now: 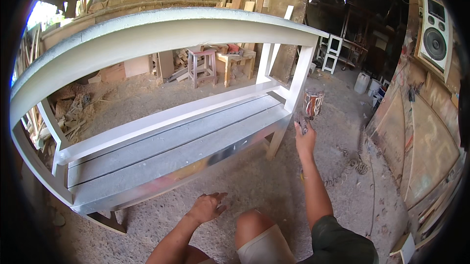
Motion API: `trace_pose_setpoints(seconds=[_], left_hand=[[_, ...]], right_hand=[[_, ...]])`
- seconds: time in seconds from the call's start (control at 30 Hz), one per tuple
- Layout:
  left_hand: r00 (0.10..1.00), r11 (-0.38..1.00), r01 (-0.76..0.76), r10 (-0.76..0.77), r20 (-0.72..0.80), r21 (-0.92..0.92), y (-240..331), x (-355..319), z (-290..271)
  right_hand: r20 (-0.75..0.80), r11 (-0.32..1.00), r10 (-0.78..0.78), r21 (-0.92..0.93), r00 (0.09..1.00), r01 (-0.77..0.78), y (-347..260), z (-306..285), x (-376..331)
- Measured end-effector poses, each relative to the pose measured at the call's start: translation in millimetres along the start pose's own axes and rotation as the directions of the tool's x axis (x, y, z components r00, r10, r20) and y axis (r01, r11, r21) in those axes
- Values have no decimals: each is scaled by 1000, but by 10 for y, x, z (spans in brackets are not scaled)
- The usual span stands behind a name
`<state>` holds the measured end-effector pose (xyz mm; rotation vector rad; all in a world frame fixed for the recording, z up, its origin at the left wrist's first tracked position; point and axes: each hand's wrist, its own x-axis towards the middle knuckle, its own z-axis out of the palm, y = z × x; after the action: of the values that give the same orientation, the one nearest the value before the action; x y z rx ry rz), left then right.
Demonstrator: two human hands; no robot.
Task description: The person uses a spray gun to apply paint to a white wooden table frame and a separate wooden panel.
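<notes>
My right hand (306, 139) is closed around the handle of a spray gun (313, 103), whose cup on top is streaked with red, brown and white paint. The gun is held just off the right front leg of a long wooden piece of furniture (196, 36), painted mostly white, with a high top and a low slatted shelf (181, 139). Along the shelf's front edge, patches look grey, reddish and dark. Low in front of that shelf, my left hand (206, 207) hangs with its fingers apart, holding nothing and touching nothing.
A coiled hose (361, 166) lies on the concrete floor at the right. A pinkish stool (201, 68) and a small wooden table (235, 66) stand behind the furniture, near scrap wood. White jugs (362, 83) sit by the right wall, below a speaker (435, 39).
</notes>
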<state>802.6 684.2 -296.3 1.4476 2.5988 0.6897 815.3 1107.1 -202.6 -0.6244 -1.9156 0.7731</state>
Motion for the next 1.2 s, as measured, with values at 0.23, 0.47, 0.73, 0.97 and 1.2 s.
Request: trace_pose_setpoints(seconds=[0.23, 0.47, 0.73, 0.97, 1.2], left_hand=[[1000, 999, 20, -20, 10, -29, -37, 110, 37], [997, 997, 61, -58, 49, -44, -75, 149, 75], [994, 994, 89, -85, 63, -69, -167, 136, 34], [993, 987, 112, -109, 35, -116, -312, 171, 126], [993, 986, 113, -106, 58, -120, -337, 201, 139]], right_hand=[[-91, 994, -108, -44, 990, 105, 161, 159, 67], [1, 998, 13, -57, 1000, -13, 378, 258, 38], [-49, 998, -56, 22, 997, 57, 127, 92, 365], [-109, 984, -152, 74, 982, 161, -338, -214, 711], [-178, 967, -243, 31, 954, 252, -786, -469, 1025]])
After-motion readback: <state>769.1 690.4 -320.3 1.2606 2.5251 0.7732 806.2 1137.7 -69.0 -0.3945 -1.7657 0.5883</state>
